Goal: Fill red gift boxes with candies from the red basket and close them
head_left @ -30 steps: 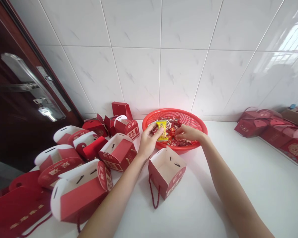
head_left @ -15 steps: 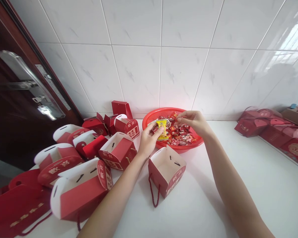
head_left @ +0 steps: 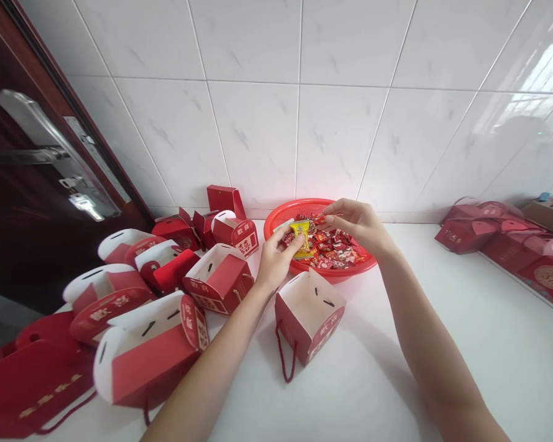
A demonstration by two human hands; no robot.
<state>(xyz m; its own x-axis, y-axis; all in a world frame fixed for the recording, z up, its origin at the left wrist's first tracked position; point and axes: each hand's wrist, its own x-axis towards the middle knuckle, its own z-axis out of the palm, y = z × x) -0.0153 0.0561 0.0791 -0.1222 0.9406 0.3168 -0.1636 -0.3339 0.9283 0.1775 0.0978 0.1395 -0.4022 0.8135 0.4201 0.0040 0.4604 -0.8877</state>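
My left hand (head_left: 274,261) is closed on a small yellow candy packet (head_left: 301,238), thumb on its front, at the near left side of a red plastic basket (head_left: 350,271). Several red-wrapped candies (head_left: 335,258) lie in that basket. Over its right half, the fingertips of my right hand (head_left: 358,224) pinch what looks like a red-wrapped candy (head_left: 320,219); part of it is hidden. An open red gift box (head_left: 306,328) with a white inside and a dark red cord handle stands on the white tabletop, just in front of the basket.
Several open red gift boxes (head_left: 152,362) crowd the left side, some beside my left forearm. More red boxes (head_left: 511,252) stand at the far right. A tiled wall (head_left: 253,135) rises behind the basket, and a dark door (head_left: 23,202) with keys is at the left.
My right hand has shifted slightly left and up, with the red-wrapped candy at its fingertips. My left hand still holds the yellow packet in nearly the same place.
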